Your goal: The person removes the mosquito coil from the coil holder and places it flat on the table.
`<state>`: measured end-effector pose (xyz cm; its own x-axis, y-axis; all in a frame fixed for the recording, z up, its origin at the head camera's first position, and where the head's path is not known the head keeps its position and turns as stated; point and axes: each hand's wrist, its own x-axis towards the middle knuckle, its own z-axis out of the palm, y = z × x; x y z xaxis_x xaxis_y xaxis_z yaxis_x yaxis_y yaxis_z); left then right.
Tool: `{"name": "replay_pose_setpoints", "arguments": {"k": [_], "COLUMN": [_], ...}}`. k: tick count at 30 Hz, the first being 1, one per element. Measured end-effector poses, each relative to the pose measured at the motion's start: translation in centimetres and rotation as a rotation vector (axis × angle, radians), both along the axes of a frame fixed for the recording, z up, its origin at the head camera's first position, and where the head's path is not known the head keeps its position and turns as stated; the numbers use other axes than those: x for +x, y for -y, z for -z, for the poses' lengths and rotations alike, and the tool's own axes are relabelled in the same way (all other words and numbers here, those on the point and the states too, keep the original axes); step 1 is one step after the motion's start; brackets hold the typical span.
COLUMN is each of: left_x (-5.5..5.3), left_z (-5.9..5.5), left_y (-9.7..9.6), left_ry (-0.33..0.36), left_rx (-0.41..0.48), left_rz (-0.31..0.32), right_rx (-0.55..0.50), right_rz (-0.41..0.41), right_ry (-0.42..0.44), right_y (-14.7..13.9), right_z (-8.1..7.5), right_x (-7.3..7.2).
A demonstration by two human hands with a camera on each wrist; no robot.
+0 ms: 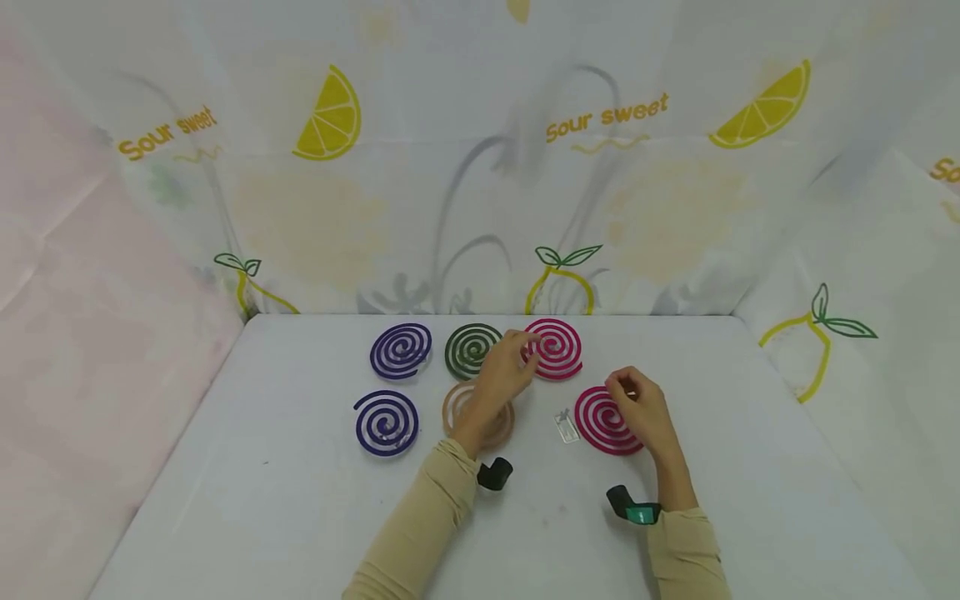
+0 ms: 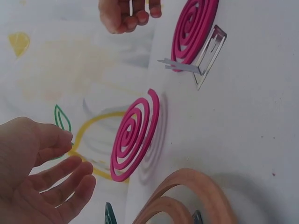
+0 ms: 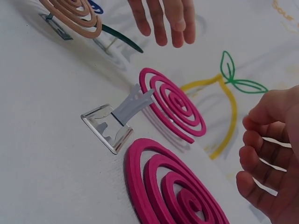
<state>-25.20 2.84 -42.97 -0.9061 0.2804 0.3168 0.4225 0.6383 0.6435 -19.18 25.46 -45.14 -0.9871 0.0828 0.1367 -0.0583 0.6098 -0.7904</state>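
Left hand (image 1: 501, 372) relaxed, right hand (image 1: 647, 412) loosely curled.
Far pink coil (image 1: 551, 343) lies near the left, by the counter's back edge (image 1: 652, 316); near pink coil (image 1: 608, 417), beside the right; room rightward.

Left hand (image 1: 504, 372) hovers by far pink coil (image 1: 551, 343), right hand (image 1: 643, 410) by near pink coil (image 1: 609, 417) (metal stand (image 1: 567, 427) alongside).

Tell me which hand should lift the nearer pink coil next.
Probably the right hand: it appears empty and hovers by the nearer pink coil, while the left hand is by the farther pink coil.
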Motion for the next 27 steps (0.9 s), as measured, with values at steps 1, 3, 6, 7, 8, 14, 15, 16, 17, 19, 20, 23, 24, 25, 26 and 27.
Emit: {"name": "replay_pose_setpoints", "arguments": {"k": [1,3,6,7,8,14,15,16,17,19,20,23,24,25,26,27], "left_x": [-0.1,-0.4,-0.9,-1.1,-1.3,-2.5,-2.7,-2.9,-3.1,-3.6,-3.8,-4.4,-4.6,-4.8,-5.0,-5.1], "left_z": [0.0,-0.1,-0.2,-0.3,-0.4,-0.5,-0.5,-0.5,-0.4,-0.4,-0.4,-0.4,-0.3,-0.3,-0.3,-0.2], "left_y": [0.1,0.3,0.6,0.7,0.7,1.1,1.2,1.3,1.4,1.6,1.7,1.9,1.9,1.9,1.8,1.7], "left_ry": [0.017,0.044,0.077,0.084,0.086,0.063,0.062,0.064,0.062,0.068,0.074,0.098,0.112,0.122,0.131,0.138], "left_rx": [0.0,0.003,0.016,0.022,0.027,0.018,0.015,0.014,0.009,-0.008,-0.014,-0.032,-0.039,-0.045,-0.05,-0.056], "left_rz": [0.002,0.005,0.018,0.019,0.021,0.012,0.012,0.011,0.007,-0.001,-0.005,-0.008,-0.003,0.002,0.011,0.018], "right_rx": [0.003,0.005,0.002,0.006,0.011,0.037,0.033,0.028,0.023,0.011,-0.003,-0.047,-0.07,-0.094,-0.117,-0.136], "right_rz": [-0.004,-0.013,-0.025,-0.028,-0.033,-0.046,-0.043,-0.041,-0.042,-0.041,-0.04,-0.036,-0.029,-0.024,-0.017,-0.01], "right_ry": [0.002,0.009,0.011,0.012,0.008,0.04,0.051,0.057,0.059,0.071,0.076,0.101,0.117,0.129,0.138,0.156], "right_y": [0.0,0.1,0.1,0.2,0.2,0.3,0.4,0.4,0.4,0.4,0.4,0.4,0.5,0.5,0.6,0.6], "right_z": [0.0,-0.1,-0.3,-0.3,-0.4,-0.3,-0.3,-0.3,-0.2,-0.2,-0.2,-0.1,-0.1,-0.1,-0.1,-0.1], "right_x": [-0.1,-0.4,-0.9,-1.1,-1.2,-2.7,-2.9,-3.2,-3.4,-3.9,-4.1,-4.7,-4.9,-5.1,-5.3,-5.5]}}
